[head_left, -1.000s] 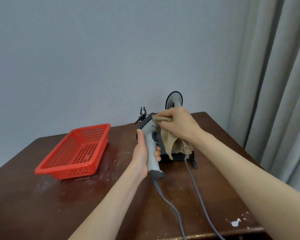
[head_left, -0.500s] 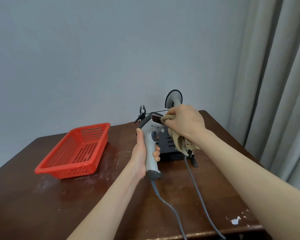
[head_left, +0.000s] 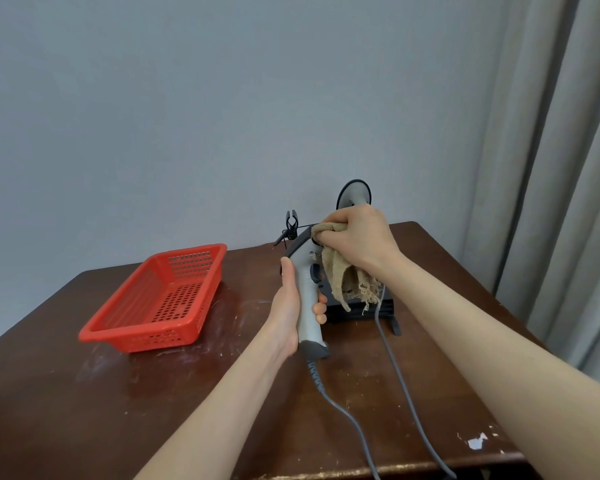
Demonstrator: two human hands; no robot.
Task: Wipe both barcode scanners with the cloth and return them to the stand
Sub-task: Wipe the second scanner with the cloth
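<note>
My left hand (head_left: 287,308) grips the handle of a grey barcode scanner (head_left: 305,292), held upright above the table with its head pointing right. My right hand (head_left: 355,239) holds a frayed beige cloth (head_left: 342,277) bunched against the scanner's head, and the rest of the cloth hangs down. Behind my right hand, the head of a second scanner (head_left: 355,192) shows above my knuckles. The black stand (head_left: 359,308) sits on the table under the cloth, mostly hidden. Grey cables (head_left: 392,358) run from both scanners to the table's front edge.
A red perforated plastic basket (head_left: 160,299) stands on the left of the dark wooden table (head_left: 84,410). A small black clip on a wire (head_left: 291,221) sits by the wall. Grey curtains (head_left: 565,168) hang at the right, past the table's edge.
My right hand slid the cloth to the right along the scanner's head, then back to the left onto its face. My left hand kept its grip on the handle.
</note>
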